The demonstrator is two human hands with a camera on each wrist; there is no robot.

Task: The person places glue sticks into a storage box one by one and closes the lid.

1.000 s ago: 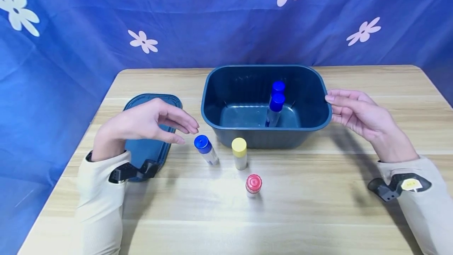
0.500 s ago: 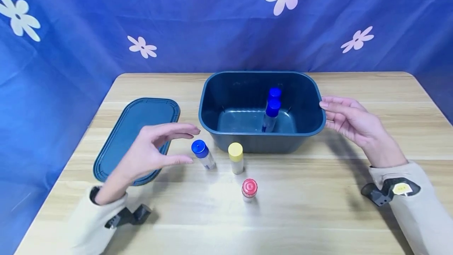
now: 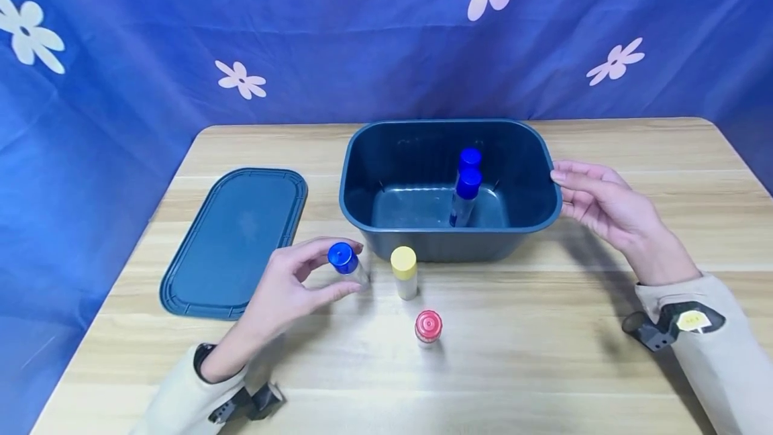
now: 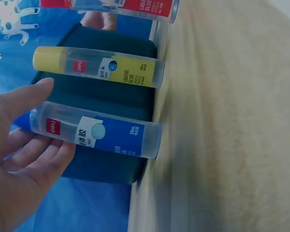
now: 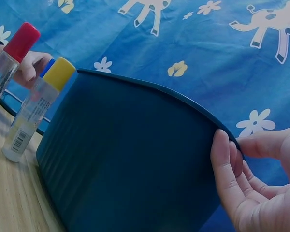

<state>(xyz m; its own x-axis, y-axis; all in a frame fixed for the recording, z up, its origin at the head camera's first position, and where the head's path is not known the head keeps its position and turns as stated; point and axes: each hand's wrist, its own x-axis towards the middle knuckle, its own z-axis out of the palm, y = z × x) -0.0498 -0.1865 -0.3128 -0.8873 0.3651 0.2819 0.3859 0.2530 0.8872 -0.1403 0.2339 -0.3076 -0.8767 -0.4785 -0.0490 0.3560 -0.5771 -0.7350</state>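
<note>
My left hand (image 3: 294, 280) is around the standing blue-capped glue bottle (image 3: 344, 260), its fingers behind and its thumb on the near side. In the left wrist view, a gap shows between the thumb (image 4: 36, 94) and the bottle. Close by stand a yellow-capped glue bottle (image 3: 404, 270) and a red-capped glue bottle (image 3: 428, 327). My right hand (image 3: 610, 203) pinches the right rim of the dark teal bin (image 3: 447, 244), as the right wrist view also shows. Inside the bin stand two blue-capped glue bottles (image 3: 468, 183), one partly hidden behind the other.
A flat dark teal lid (image 3: 235, 240) lies on the wooden table (image 3: 513, 354), left of the bin and behind my left hand. A blue curtain (image 3: 338, 32) with white flowers hangs along the table's back edge.
My left hand has come down and right from over the lid, first spreading its thumb and fingers, and is now around the blue-capped glue bottle. My right hand stays on the bin's rim.
</note>
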